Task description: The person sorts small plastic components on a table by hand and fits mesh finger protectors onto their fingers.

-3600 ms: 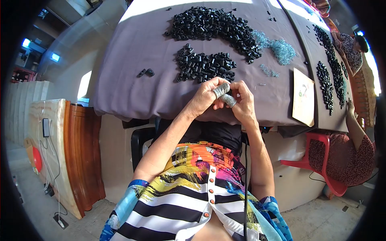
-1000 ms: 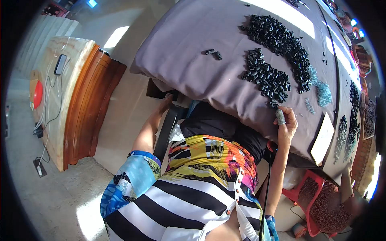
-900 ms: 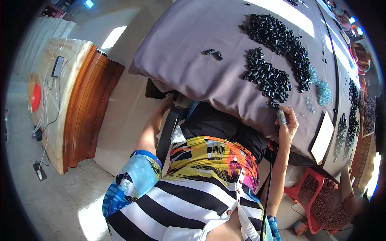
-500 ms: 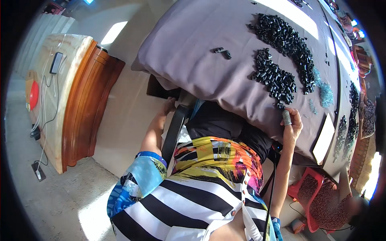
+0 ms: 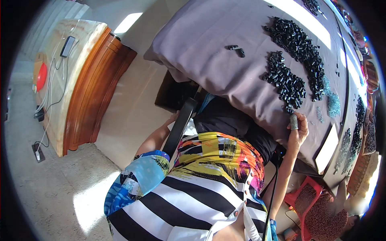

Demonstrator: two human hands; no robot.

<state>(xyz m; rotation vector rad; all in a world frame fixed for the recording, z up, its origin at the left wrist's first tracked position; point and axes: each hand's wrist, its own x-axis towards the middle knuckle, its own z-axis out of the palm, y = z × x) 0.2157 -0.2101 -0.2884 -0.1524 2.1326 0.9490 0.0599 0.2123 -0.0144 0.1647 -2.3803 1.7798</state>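
Well, the two hands have parted: a few seconds ago they met above the edge of the bench (image 5: 201, 32), and now the left hand (image 5: 174, 117) is down beside the black chair arm (image 5: 181, 126), close to a dark, box-like shape (image 5: 163, 96) under the bench. That leaves only the right hand (image 5: 299, 130) up at the small black parts. It rests at the near end of the nearer heap (image 5: 285, 80), its grey finger wrap (image 5: 294, 121) close to the last few pieces. Its fingers are drawn in towards each other, but I can't tell whether a part is pinched between them.

The larger heap (image 5: 297, 42) curves along behind, two loose black pieces (image 5: 241, 52) lie well apart from both heaps, and a bluish tangle of fine springs (image 5: 333, 105) sits between the heaps and the dark seam in the cloth. The pale board (image 5: 327, 149) is at the bench's edge, beyond the right hand.

The left hand is mostly cut off by the chair arm, so whether its fingers are spread or closed on something, I can't say. The co-worker (image 5: 325, 215) by the red chair (image 5: 307, 193) is blurred, and their hand is hard to make out.
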